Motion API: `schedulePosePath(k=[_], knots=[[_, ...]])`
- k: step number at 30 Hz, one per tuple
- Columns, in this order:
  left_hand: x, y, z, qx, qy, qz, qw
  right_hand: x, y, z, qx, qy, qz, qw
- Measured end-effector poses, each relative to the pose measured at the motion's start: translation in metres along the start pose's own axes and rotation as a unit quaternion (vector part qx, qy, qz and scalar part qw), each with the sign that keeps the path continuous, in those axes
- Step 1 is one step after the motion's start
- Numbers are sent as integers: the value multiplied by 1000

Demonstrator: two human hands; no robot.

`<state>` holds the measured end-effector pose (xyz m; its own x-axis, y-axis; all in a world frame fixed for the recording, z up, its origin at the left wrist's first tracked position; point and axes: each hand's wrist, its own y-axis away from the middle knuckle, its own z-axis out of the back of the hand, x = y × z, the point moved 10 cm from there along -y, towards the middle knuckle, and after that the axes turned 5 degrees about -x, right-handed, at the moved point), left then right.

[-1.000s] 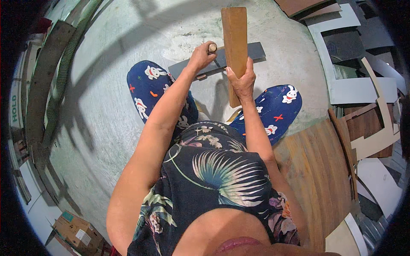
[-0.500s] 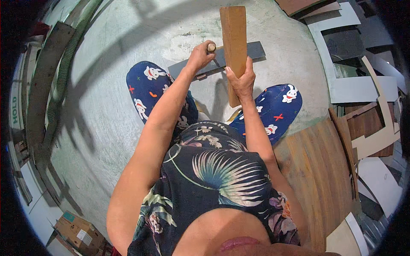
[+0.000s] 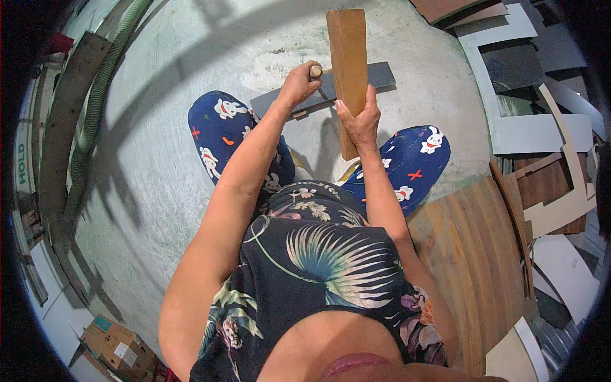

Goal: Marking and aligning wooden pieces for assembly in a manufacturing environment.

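Note:
Fingers closed, my left hand (image 3: 297,84) grips a tool with a round pale wooden handle (image 3: 315,71); a thin dark shaft shows below it. The tool's lower end is not clear, so I cannot tell its exact kind. My right hand (image 3: 361,124) is wrapped around a long brown wooden plank (image 3: 347,57), thumb on its near face. Behind the plank and under the tool lies a long dark grey board (image 3: 380,76), slanting across the floor. A small piece of wood (image 3: 300,115) shows at the board's near edge.
My bent knees flank the work. At right lie white and cream cut panels (image 3: 541,132), brown boards and a large wood-grain sheet (image 3: 471,254). At left run a ribbed green hose (image 3: 95,114) and a long dark beam (image 3: 60,134). A cardboard box (image 3: 118,347) stands lower left.
The upper end of the plank has shifted very slightly left. Both hands keep the same grips and nearly the same places.

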<state>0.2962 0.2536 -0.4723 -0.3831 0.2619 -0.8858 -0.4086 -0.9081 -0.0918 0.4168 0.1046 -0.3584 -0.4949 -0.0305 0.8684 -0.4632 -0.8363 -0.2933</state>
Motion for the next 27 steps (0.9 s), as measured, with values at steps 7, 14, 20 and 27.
schedulePosePath(k=[7,14,20,27], knots=[[-2,1,0,1,-13,-2,1000,4,1,-1,4,-14,3,1000],[-10,2,-1,17,-45,25,999,-5,9,-9,37,0,-24,999],[-5,5,1,2,-6,1,1000,-6,10,-19,71,30,-35,996],[-7,1,-3,20,-37,10,999,0,11,-11,36,-6,0,999]])
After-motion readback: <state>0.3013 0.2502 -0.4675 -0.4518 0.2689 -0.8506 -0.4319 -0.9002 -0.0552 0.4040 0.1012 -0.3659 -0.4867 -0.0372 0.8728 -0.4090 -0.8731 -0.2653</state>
